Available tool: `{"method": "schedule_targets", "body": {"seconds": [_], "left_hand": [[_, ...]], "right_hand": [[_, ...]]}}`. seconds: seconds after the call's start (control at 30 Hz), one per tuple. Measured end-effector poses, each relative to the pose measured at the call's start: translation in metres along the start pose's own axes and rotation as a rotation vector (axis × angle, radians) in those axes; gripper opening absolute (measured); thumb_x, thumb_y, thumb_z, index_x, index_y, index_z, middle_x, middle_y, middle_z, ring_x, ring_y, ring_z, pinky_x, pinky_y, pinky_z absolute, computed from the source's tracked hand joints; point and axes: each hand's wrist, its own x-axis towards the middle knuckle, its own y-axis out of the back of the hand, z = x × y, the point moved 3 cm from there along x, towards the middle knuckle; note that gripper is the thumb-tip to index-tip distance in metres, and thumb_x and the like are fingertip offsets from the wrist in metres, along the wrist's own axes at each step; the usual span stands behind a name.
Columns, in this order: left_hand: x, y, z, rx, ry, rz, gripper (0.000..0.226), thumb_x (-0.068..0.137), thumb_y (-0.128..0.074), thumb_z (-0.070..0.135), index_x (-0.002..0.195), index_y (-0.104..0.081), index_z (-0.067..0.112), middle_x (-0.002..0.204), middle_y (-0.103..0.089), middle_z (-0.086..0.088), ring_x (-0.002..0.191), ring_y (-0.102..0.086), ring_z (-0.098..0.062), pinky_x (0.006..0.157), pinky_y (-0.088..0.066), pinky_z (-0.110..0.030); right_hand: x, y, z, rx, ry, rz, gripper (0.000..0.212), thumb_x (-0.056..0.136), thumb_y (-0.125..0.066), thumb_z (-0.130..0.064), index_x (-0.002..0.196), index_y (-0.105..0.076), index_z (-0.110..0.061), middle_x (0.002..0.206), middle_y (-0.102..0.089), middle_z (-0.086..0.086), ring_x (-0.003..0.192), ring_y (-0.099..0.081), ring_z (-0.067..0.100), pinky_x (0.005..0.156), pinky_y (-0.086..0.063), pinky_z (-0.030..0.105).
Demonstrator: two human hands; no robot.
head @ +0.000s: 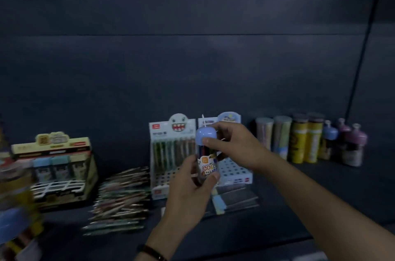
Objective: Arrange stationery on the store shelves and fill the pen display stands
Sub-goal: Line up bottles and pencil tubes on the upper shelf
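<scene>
Looking down from the head camera, we see both hands holding one colour pen tube (207, 166) up in the air. It is just in front of the monster-face stand (171, 153) and the paler stand (235, 172) next to it. Our left hand (188, 194) is wrapped round the bottom half of the tube, with the thumb across the label. Our right hand (235, 145) pinches the round blue cap (205, 135) with curled fingers.

We think the tube belongs with the row of tubes (307, 143) standing at the back right of the shelf (310, 207). If we carry it by the cap alone, the cap may pop off and the pens inside may spill. The picture is dim and blurry, so we cannot tell if the cap is on tight. The tube is very near both stands, and a quick swing could bump them over. Setting it down too hard could tip the row like dominoes. The loose pens (121, 194) piled on the left may roll if an arm brushes them.
</scene>
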Motion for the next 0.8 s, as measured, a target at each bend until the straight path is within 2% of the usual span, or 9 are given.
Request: {"method": "schedule_targets", "body": {"seconds": [0.1,0.23,0.33,0.43,0.5,0.53,0.6,0.7,0.8], "left_hand": [[0.007,-0.048,0.008,-0.011,0.012,-0.067,0.033,0.095,-0.074,0.041,0.124,-0.059,0.042,0.110,-0.071,0.019,0.094,-0.070,-0.001,0.079,-0.056,-0.025],[0.019,-0.111,0.017,-0.006,-0.011,-0.122,0.031,0.095,-0.073,0.043,0.121,-0.059,0.046,0.108,-0.071,0.021,0.093,-0.068,0.004,0.076,-0.054,-0.019],[0.026,-0.159,0.023,-0.002,-0.044,-0.197,0.025,0.095,-0.072,0.043,0.116,-0.059,0.041,0.096,-0.069,0.016,0.085,-0.068,-0.005,0.070,-0.056,-0.030],[0.032,-0.207,0.026,-0.018,-0.051,-0.273,0.031,0.092,-0.077,0.036,0.117,-0.059,0.038,0.095,-0.070,0.023,0.085,-0.067,0.004,0.068,-0.053,-0.015],[0.036,-0.238,0.023,0.013,-0.054,-0.315,0.035,0.090,-0.081,0.034,0.118,-0.059,0.040,0.100,-0.072,0.020,0.088,-0.068,0.006,0.069,-0.051,-0.011],[0.037,-0.253,0.020,0.037,-0.061,-0.337,0.037,0.089,-0.081,0.035,0.117,-0.058,0.042,0.103,-0.073,0.020,0.092,-0.068,0.006,0.072,-0.051,-0.013],[0.042,-0.281,0.010,0.133,-0.078,-0.424,0.050,0.088,-0.078,0.044,0.129,-0.050,0.047,0.123,-0.068,0.021,0.112,-0.064,0.002,0.093,-0.054,-0.023],[0.048,-0.316,-0.005,0.428,-0.137,-0.520,0.074,0.092,-0.062,0.062,0.154,-0.028,0.039,0.154,-0.044,0.016,0.141,-0.041,-0.016,0.118,-0.037,-0.040],[0.047,-0.341,-0.011,0.623,-0.178,-0.554,0.077,0.090,-0.048,0.073,0.155,-0.023,0.040,0.161,-0.034,0.016,0.147,-0.028,-0.021,0.119,-0.024,-0.050]], "right_hand": [[-0.023,0.042,0.015,-0.037,-0.035,0.087,0.026,0.096,-0.077,-0.031,0.118,-0.074,-0.017,0.104,-0.078,0.004,0.093,-0.076,0.022,0.074,-0.063,0.033],[-0.057,0.094,0.044,-0.146,-0.091,0.205,0.032,0.084,-0.087,-0.030,0.113,-0.073,-0.025,0.096,-0.078,-0.008,0.089,-0.075,0.009,0.075,-0.062,0.032],[-0.088,0.128,0.072,-0.252,-0.156,0.270,0.035,0.078,-0.088,-0.039,0.107,-0.070,-0.033,0.088,-0.076,-0.009,0.081,-0.073,0.007,0.072,-0.061,0.033],[-0.113,0.159,0.100,-0.262,-0.206,0.372,0.037,0.079,-0.088,-0.035,0.110,-0.069,-0.030,0.092,-0.076,-0.008,0.084,-0.073,0.006,0.076,-0.062,0.033],[-0.126,0.181,0.120,-0.290,-0.243,0.445,0.033,0.082,-0.087,-0.030,0.108,-0.067,-0.027,0.090,-0.074,-0.008,0.082,-0.070,0.002,0.072,-0.058,0.024],[-0.132,0.193,0.131,-0.315,-0.265,0.484,0.033,0.082,-0.086,-0.029,0.107,-0.065,-0.026,0.090,-0.073,-0.009,0.082,-0.068,0.000,0.069,-0.054,0.017],[-0.142,0.217,0.155,-0.378,-0.304,0.554,0.032,0.083,-0.082,-0.026,0.107,-0.061,-0.027,0.093,-0.071,-0.012,0.084,-0.067,-0.001,0.067,-0.051,0.013],[-0.152,0.247,0.187,-0.479,-0.399,0.625,0.035,0.084,-0.074,-0.027,0.112,-0.055,-0.029,0.096,-0.071,-0.008,0.085,-0.068,0.013,0.074,-0.061,0.039],[-0.150,0.269,0.208,-0.535,-0.467,0.658,0.040,0.085,-0.069,-0.033,0.120,-0.049,-0.028,0.096,-0.069,-0.002,0.083,-0.067,0.022,0.072,-0.060,0.044]]}}
